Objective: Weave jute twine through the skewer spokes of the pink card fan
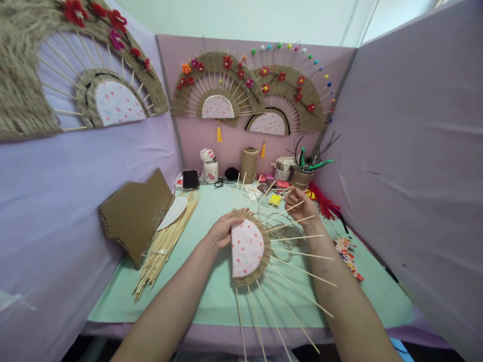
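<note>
My left hand [224,229] grips a half-round fan piece [247,249] by its straight edge, thumb in front and fingers behind. The piece has a white, red-dotted cloth centre, a woven twine border [266,246] and thin wooden sticks [302,254] spreading out to the right and down. Up by the tips of the upper sticks, my right hand [301,203] is closed in a pinch, seemingly on a thin strand of twine; the detail at the fingertips is small. Loose loops of twine [289,234] lie on the table behind the sticks.
On the left lie a bundle of sticks [166,246], brown cardboard [136,211] and a white paper piece [174,213]. A twine spool [249,165], a white jar [211,172] and a pot with green-handled pliers [303,177] stand at the back. Red pipe cleaners [325,202] lie right.
</note>
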Available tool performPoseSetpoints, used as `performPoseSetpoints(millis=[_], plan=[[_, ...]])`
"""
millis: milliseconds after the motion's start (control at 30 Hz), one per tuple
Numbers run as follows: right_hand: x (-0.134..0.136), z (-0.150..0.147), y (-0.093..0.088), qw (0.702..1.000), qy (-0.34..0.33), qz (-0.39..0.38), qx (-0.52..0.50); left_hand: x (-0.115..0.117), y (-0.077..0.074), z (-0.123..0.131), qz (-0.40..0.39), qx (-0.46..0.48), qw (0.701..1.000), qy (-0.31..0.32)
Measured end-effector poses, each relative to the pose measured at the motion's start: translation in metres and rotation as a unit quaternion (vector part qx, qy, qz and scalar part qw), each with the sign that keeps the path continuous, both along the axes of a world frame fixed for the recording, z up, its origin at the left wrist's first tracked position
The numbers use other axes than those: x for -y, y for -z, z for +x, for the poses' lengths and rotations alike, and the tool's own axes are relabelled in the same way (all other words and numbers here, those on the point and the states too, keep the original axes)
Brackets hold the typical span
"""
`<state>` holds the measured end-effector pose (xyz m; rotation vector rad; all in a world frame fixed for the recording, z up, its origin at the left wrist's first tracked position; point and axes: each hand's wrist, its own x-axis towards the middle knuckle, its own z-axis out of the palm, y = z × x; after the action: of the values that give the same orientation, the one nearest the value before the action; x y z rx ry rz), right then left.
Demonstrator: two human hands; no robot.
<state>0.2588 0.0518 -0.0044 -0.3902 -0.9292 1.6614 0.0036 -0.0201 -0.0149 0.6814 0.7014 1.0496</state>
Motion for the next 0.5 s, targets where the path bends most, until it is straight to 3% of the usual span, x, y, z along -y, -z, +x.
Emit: performPoseSetpoints(millis=[267, 500], plan=[[0.0056, -0.0042, -0.0029, 0.987, 0.113, 0.038, 0.111, -0.0043, 0.0039, -0.0021, 0.002, -0.003, 1.000, -0.012], [0.0033, -0.0038, 0.0028, 0.990, 0.102, 0.025, 0.089, -0.0034, 0.0011, -0.0028, -0.003, 0.000, 1.000, -0.025]])
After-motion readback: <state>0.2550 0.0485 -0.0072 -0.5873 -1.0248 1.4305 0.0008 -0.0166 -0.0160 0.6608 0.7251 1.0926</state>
